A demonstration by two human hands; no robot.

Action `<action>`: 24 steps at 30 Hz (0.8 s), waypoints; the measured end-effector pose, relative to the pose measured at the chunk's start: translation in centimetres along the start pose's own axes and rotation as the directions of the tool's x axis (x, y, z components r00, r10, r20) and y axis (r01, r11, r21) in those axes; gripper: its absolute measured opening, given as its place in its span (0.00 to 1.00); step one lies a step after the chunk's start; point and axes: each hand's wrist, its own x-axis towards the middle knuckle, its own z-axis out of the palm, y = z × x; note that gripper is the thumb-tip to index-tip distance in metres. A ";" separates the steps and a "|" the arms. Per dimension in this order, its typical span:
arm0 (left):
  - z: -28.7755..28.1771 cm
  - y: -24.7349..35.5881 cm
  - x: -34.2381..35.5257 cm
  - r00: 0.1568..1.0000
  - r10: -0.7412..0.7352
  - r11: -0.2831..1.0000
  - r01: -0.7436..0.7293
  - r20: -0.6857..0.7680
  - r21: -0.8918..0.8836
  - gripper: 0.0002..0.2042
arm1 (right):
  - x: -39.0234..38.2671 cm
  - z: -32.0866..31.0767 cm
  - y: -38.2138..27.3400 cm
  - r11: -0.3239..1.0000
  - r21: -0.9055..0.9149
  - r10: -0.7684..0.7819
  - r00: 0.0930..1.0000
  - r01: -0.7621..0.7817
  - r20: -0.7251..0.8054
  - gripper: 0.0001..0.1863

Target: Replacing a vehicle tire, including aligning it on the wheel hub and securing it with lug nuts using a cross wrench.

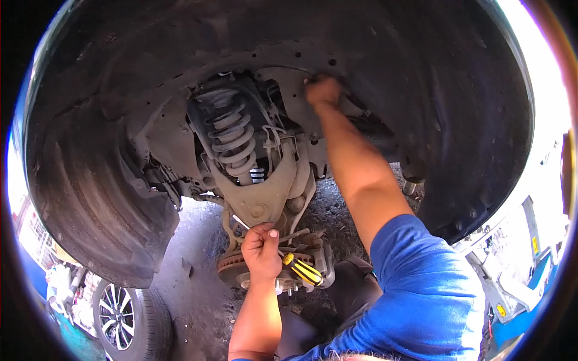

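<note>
Wheel (123, 317) stands lower left; coil spring (233, 135) and control arm (259, 201) sit between your hands. Your left hand (262, 251) has its grip clamped on the screwdriver (306, 271), yellow-and-black handle, above the brake disc (232, 271). Right hand (325, 90) at dark, dusty liner (421, 66); its grip, can't tell.

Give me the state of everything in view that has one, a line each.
Screwdriver: held by its shaft, handle pointing down-right
Left hand: closed on the screwdriver
Wheel arch: dusty, no wheel inside
Right hand: raised into the wheel arch, blurred, grip unclear
Spring: in place, exposed
Brake disc: uncovered, rusty-edged
Wheel: unmounted, roughly upright
</note>
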 end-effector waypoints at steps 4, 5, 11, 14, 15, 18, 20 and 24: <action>0.1 0.4 -0.4 1.000 -0.029 0.997 0.030 -0.003 0.070 0.06 | 0.1 0.1 0.3 1.000 0.010 0.015 0.999 -0.015 0.053 0.21; 0.3 0.4 -0.4 1.000 -0.006 0.999 0.005 0.025 0.042 0.06 | -0.7 -0.5 0.6 0.999 -0.006 0.041 0.997 -0.040 0.072 0.21; 1.6 0.4 0.3 0.987 0.079 0.992 -0.093 0.141 0.091 0.21 | -16.0 -8.1 2.0 0.907 0.390 -0.220 0.968 0.159 0.118 0.13; 1.8 0.4 0.8 0.984 0.027 0.957 -0.076 0.176 0.282 0.46 | -25.9 -9.6 2.7 0.525 0.699 -0.773 0.616 0.486 0.151 0.10; 2.2 0.1 0.9 0.986 0.047 0.989 -0.068 0.159 0.129 0.51 | -27.9 -9.6 2.8 0.452 0.783 -0.833 0.516 0.428 0.198 0.09; 1.9 0.4 1.4 0.963 -0.043 0.998 0.054 0.265 -0.033 0.53 | -30.4 -8.7 2.9 0.474 0.654 -0.853 0.492 0.590 0.174 0.13; 1.8 0.5 1.5 0.967 -0.072 0.997 0.065 0.243 0.037 0.52 | -30.1 -8.4 2.9 0.489 0.611 -0.855 0.482 0.623 0.194 0.14; 2.2 0.8 1.7 0.964 -0.034 0.998 0.016 0.262 0.068 0.51 | -29.4 -8.6 3.0 0.505 0.535 -0.858 0.460 0.677 0.228 0.17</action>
